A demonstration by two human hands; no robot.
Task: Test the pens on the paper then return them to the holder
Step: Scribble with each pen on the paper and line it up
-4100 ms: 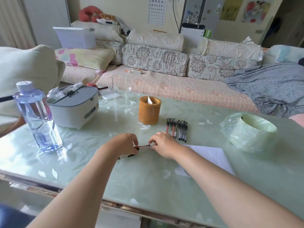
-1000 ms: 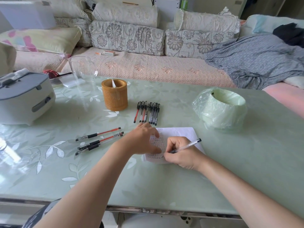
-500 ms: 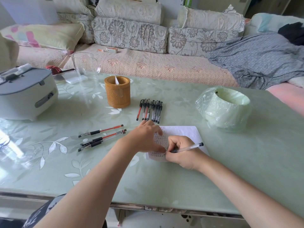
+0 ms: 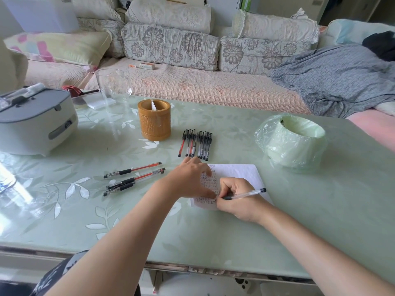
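**Pen held to the paper, the rest laid out on the table**

Nearest the camera, a clear pen (image 4: 245, 195) is pinched between the thumb and curled fingers of the right hand (image 4: 237, 205), its tip set down at the near left corner of the paper (image 4: 239, 173). The sheet is held flat by the left hand (image 4: 189, 180), whose fingers are spread and straight, with the thumb pressed down just beside the pen tip. Rows of small marks are seen on the left part of the sheet.

To the left of the hands, a few loose pens (image 4: 133, 177) with red and black barrels are laid roughly parallel on the green glass table (image 4: 320, 210). Just beyond the paper, a row of capped pens (image 4: 196, 144) is lined up side by side. Further back and to the left of that row, the bamboo holder (image 4: 154, 120) is stood upright, with a white slip showing inside.

A roll of plastic bags (image 4: 292, 139) is placed to the right, a grey-lidded appliance (image 4: 36, 122) at the far left, and a clear glass jar (image 4: 113, 88) near the table's far edge
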